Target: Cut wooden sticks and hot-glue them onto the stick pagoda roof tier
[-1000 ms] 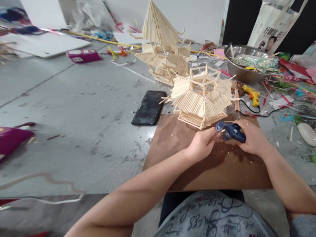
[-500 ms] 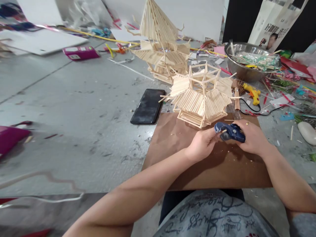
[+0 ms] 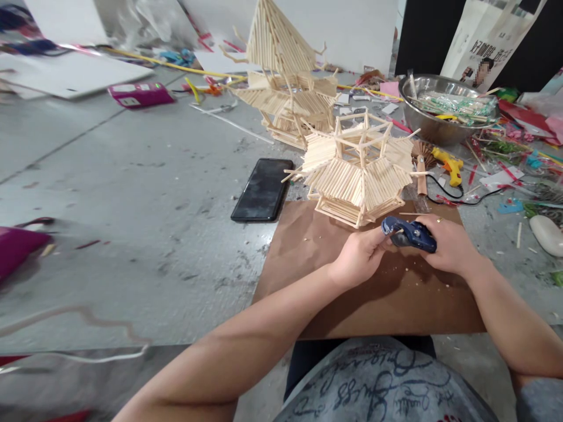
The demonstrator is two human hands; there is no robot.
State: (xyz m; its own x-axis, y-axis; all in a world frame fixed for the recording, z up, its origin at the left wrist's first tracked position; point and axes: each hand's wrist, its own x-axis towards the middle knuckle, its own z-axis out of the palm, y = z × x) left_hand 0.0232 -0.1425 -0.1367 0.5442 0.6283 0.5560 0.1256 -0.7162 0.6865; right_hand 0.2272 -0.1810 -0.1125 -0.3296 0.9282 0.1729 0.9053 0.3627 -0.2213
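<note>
Our left hand [image 3: 357, 258] is closed in a pinch, thumb against fingers, on what looks like the end of a thin pale stick [image 3: 400, 231]. Our right hand [image 3: 453, 243] is wrapped around a dark blue hand tool [image 3: 412, 235], seemingly a cutter, whose head meets the stick right beside our left fingertips. Whether its blades are fully closed, we cannot tell.

To work the stick well, we should seat it square in the tool's mouth, pinch it firmly but back from the edge, and squeeze smoothly so that the wood doesn't split or the offcut fly. Our left thumb looks close enough to the head to deserve care.

Both forearms slant inward from the sides, the left reaching farther across, and our hands meet low over the brown sheet [image 3: 303, 275], where pale crumbs [image 3: 407, 269] lie scattered.

Just beyond our hands, the open-topped stick model [image 3: 365, 181] stands upright, its base partly on the sheet's far edge. A black phone [image 3: 263, 190] lies to its left, and a yellow glue gun [image 3: 449, 166] to its right. Farther off are the taller, peaked stick model [image 3: 285, 105] and a steel bowl [image 3: 435, 133].
</note>
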